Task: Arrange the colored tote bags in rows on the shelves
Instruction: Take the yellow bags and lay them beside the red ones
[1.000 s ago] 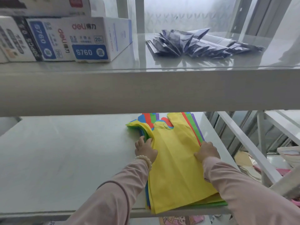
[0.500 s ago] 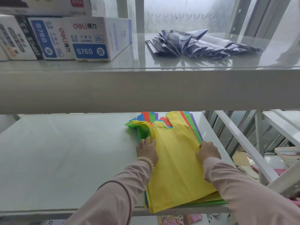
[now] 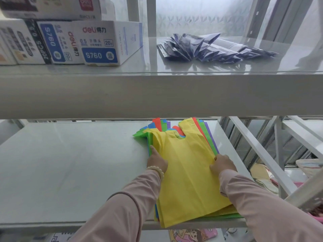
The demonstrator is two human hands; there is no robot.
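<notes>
ME: Shifted since a second ago: the left handles on my stack of tote bags (image 3: 188, 180) are bunching up, and a green bag (image 3: 139, 134) is now poking out sideways. Both hands are staying at the stack's edges.

CHECKER: Location and grip?

ME: Stack is lying at the right end of the lower shelf (image 3: 70, 172), with its front edge overhanging slightly. My left hand (image 3: 157, 162) is laying a straight forefinger along the left edge; whether the other fingers are gripping, I cannot tell. My right hand (image 3: 222, 164) is curling onto the top yellow bag's right edge, pinching it.

CHECKER: Risks?

ME: I am judging that squeezing inward further is going to crumple the handles and fan the layers. Pulling forward is risking the stack sliding off the front.

CHECKER: Surroundings?

ME: Upper shelf (image 3: 157, 95) is hanging low over the handles, limiting any lift. Boxes (image 3: 104, 42) and dark packets (image 3: 209, 48) are sitting on it. Slanting brace (image 3: 262, 158) is running just right of the stack.
</notes>
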